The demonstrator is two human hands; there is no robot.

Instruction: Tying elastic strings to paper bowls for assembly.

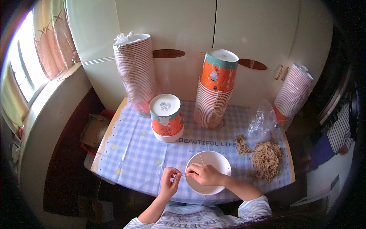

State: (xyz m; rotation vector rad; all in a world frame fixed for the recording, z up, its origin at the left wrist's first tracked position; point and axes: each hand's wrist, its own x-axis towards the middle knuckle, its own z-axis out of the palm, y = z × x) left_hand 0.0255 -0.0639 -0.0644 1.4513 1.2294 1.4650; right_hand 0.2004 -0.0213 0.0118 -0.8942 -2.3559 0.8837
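Note:
A white paper bowl [215, 160] lies mouth-up at the near edge of the table. My right hand [204, 174] rests over its left rim and pinches a thin tan string that runs up into the bowl. My left hand [169, 182] is just left of the bowl, fingers pinched on the other end of the same string. A pile of tan string pieces [267, 160] lies to the right of the bowl.
The table has a blue checked cloth [133, 152]. Upside-down stacks of orange paper bowls stand on it: a short stack [166, 118], a tall one [215, 91], wrapped stacks at the back left [135, 72] and far right [293, 91]. A crumpled clear bag [261, 122] lies near the string.

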